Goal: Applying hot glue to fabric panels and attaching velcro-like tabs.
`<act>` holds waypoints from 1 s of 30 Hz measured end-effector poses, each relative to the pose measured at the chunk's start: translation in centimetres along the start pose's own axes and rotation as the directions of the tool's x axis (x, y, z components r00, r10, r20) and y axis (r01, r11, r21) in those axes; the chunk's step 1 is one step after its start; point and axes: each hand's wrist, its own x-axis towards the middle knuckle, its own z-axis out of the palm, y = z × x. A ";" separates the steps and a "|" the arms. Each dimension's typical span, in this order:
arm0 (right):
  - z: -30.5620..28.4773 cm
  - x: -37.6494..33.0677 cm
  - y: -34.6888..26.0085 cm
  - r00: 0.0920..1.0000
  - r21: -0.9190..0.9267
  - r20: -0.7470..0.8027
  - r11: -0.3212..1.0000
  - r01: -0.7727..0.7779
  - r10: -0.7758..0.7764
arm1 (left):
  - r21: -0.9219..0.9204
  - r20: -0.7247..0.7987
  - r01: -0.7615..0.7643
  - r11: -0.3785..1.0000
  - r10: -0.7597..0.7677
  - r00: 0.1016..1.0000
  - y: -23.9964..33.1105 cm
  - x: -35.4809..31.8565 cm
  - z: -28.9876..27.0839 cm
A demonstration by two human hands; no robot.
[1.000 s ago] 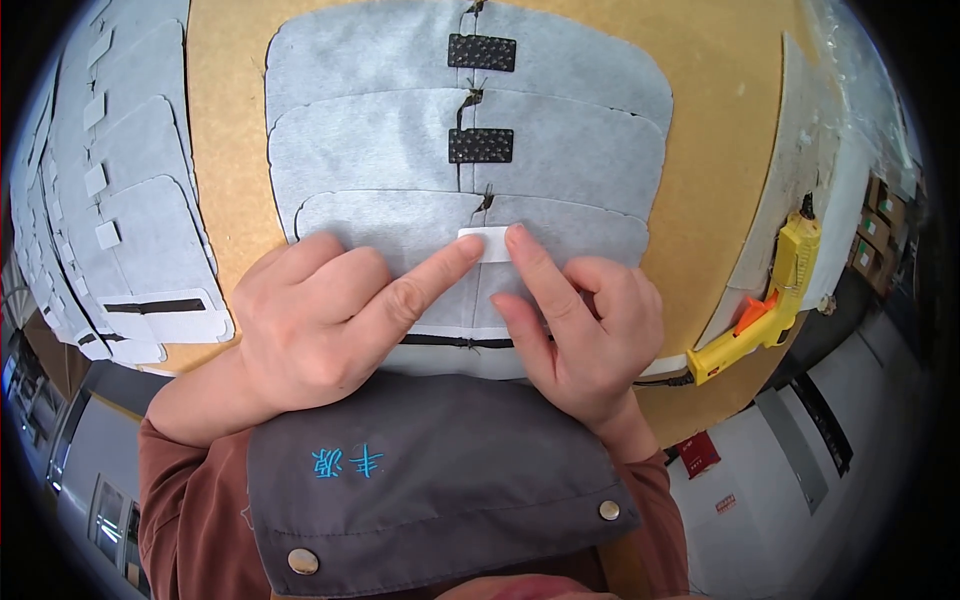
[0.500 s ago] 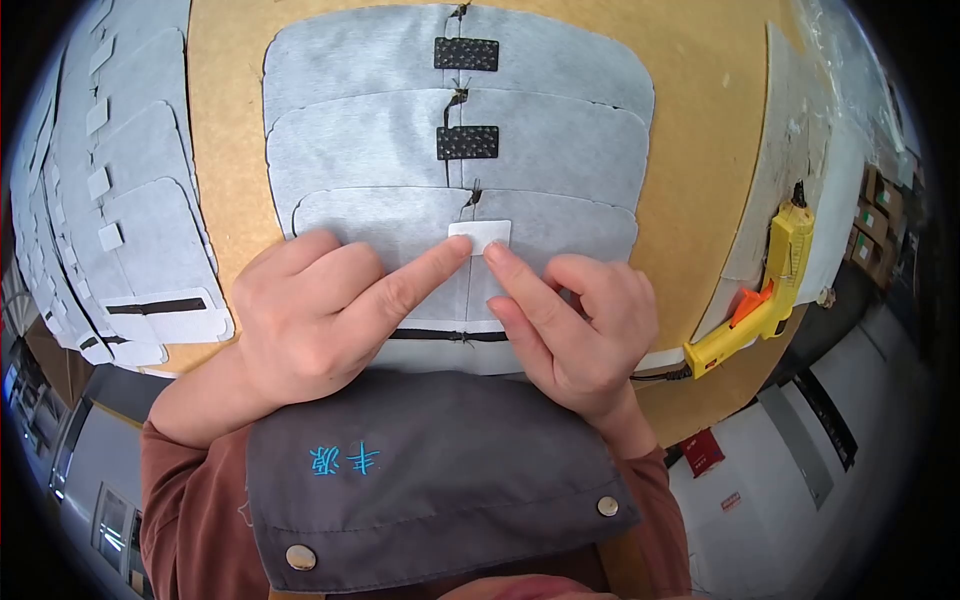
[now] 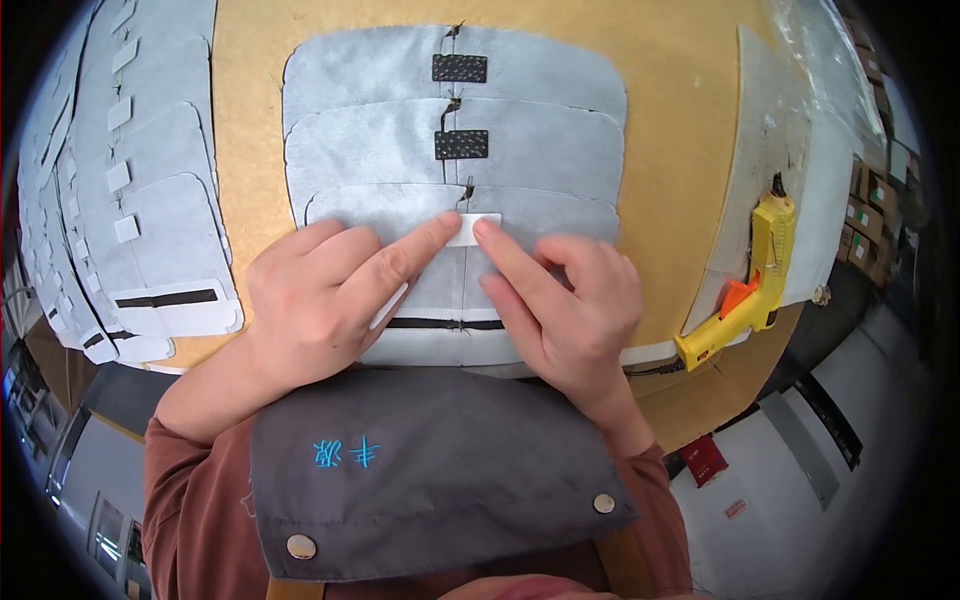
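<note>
A small white rectangular tab (image 3: 465,236) lies across the centre seam of the nearest grey fabric panel (image 3: 570,215). The index fingertip of my left hand (image 3: 325,290) presses at its left end, with the other fingers curled. From under that hand pokes the edge of another white piece (image 3: 388,306), apparently held in the curled fingers. My right hand (image 3: 585,310) rests its index fingertip on the tab's right end; its thumb stands apart and it holds nothing. Farther up, two overlapping panels carry black textured patches (image 3: 461,145) on their seams.
Left of the hands lie stacks of grey panels (image 3: 180,235) with white tabs and dark strips. A yellow glue gun (image 3: 768,255) with an orange trigger lies at the right of the tan board (image 3: 680,150). Its black cord (image 3: 655,370) runs near my right wrist.
The view has shifted slightly. Both index fingers stay on the white tab, the left fingertip now nearer its upper left corner. A white edge now shows beneath my left hand.
</note>
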 end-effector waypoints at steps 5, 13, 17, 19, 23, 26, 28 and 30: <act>-0.1 -0.5 0.6 0.988 0.106 -0.155 0.994 0.008 0.008 | -0.040 -0.032 -0.051 0.998 0.050 0.998 0.6 0.5 -0.2; -6.8 -7.0 5.2 0.664 -0.076 -0.604 0.798 -0.598 0.440 | -0.182 -0.144 0.070 0.981 -0.098 0.985 0.3 -1.1 -0.1; -9.2 -10.6 7.5 0.493 -0.112 -0.604 0.546 -0.830 0.626 | -0.367 -0.243 0.114 0.923 -0.213 0.946 -0.2 -1.6 0.1; -9.7 -11.1 7.7 0.323 0.110 -0.414 0.399 -0.910 0.851 | -0.513 -0.192 0.170 0.842 -0.305 0.933 -1.0 -2.6 -0.2; -10.0 -10.2 7.6 0.322 0.147 -0.358 0.394 -0.907 0.876 | -0.873 -0.007 0.234 0.428 -0.491 0.871 0.5 -2.4 -1.0; -10.2 -11.1 8.6 0.318 0.324 -0.278 0.400 -0.857 0.906 | -0.972 0.193 0.234 0.029 -0.476 0.858 2.2 -2.1 -2.1; -10.2 -11.8 9.6 0.332 0.345 -0.285 0.420 -0.839 0.899 | -0.844 0.500 0.385 -0.374 -0.287 0.817 2.7 -2.1 -2.5; -10.3 -12.0 10.0 0.347 0.367 -0.292 0.439 -0.820 0.891 | -0.792 0.548 0.404 -0.458 -0.243 0.800 3.4 -2.4 -2.5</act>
